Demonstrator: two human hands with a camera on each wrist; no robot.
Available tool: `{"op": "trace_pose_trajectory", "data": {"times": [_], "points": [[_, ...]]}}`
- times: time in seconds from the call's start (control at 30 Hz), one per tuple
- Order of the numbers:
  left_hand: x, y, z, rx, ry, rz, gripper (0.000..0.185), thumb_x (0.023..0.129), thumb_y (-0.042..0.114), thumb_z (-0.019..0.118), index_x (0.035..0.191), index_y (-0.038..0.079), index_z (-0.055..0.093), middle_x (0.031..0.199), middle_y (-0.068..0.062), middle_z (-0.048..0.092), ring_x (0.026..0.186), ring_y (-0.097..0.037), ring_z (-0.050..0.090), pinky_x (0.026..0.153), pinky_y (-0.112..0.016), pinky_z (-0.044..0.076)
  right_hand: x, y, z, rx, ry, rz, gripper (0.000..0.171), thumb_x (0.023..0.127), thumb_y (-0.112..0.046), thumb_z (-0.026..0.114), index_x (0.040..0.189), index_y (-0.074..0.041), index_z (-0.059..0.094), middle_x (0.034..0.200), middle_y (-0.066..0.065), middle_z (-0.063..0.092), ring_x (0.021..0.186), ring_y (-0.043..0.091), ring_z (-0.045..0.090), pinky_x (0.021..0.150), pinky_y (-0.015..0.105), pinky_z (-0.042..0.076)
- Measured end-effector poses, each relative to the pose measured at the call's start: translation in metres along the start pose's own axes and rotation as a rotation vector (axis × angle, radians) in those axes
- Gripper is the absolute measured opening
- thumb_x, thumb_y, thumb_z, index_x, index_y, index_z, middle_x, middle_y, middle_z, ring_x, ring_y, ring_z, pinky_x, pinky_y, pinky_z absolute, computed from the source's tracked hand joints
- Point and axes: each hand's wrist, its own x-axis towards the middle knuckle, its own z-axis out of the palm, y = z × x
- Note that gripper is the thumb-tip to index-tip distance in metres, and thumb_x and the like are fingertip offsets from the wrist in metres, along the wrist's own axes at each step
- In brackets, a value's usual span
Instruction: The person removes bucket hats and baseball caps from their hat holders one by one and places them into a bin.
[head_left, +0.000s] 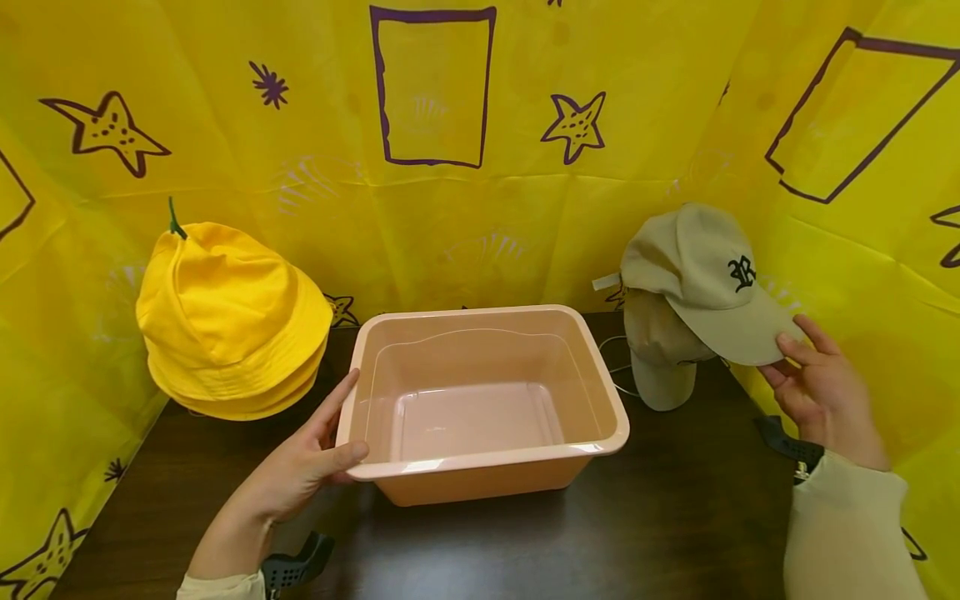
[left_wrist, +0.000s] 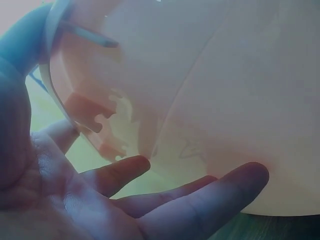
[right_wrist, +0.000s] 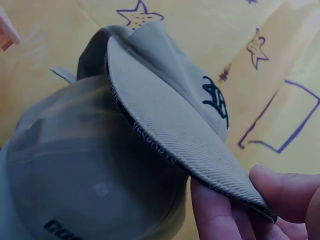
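My left hand [head_left: 296, 471] holds the front left corner of a pale pink plastic basin [head_left: 487, 479], thumb over the rim and fingers along the outer left side. Nothing lies inside the basin. On the right, my right hand [head_left: 832, 392] pinches the brim of a beige baseball cap [head_left: 667, 250] with a dark letter emblem, thumb on top and fingers underneath. This cap is tilted over a second beige cap [right_wrist: 90, 160], which has dark lettering partly cut off in the right wrist view. The lower cap's brim [head_left: 663, 379] points down toward the table.
A stack of yellow bucket hats [head_left: 225, 325] with a green stem on top stands to the left of the basin. Yellow cloth [head_left: 450, 225] with purple drawings encloses the dark wooden table [head_left: 480, 550] at the back and sides. A thin white cord [head_left: 617, 367] shows beside the caps.
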Motion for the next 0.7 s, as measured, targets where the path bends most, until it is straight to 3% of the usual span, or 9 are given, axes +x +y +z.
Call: {"op": "trace_pose_trajectory", "data": {"times": [0.3,0.53,0.7], "points": [[0.0,0.0,0.0,-0.007,0.005,-0.007,0.093,0.098,0.012,0.065,0.161,0.026,-0.001,0.152,-0.033,0.008,0.109,-0.039,0.056,0.081,-0.047,0.055,0.009,-0.013,0.023,-0.069,-0.014,-0.017,0.048,0.094,0.019,0.05,0.13,-0.013,0.059,0.117,0.005,0.054,0.088,0.033,0.064,0.076,0.049,0.057],[0.001,-0.001,-0.001,-0.009,0.011,-0.003,0.092,0.098,0.01,0.065,0.161,0.025,0.0,0.151,-0.032,0.01,0.109,-0.039,0.055,0.08,-0.047,0.055,0.011,-0.023,0.042,-0.133,-0.078,0.011,0.045,0.096,0.017,0.049,0.126,-0.01,0.066,0.113,0.009,0.059,0.088,0.03,0.065,0.071,0.048,0.057],[0.001,-0.001,-0.001,0.0,0.013,-0.004,0.091,0.098,0.011,0.065,0.161,0.024,0.001,0.151,-0.032,0.01,0.108,-0.039,0.055,0.079,-0.046,0.056,0.007,-0.028,0.061,-0.296,-0.157,-0.007,0.048,0.096,0.016,0.049,0.133,-0.012,0.063,0.116,0.009,0.063,0.091,0.03,0.067,0.07,0.045,0.058]]}}
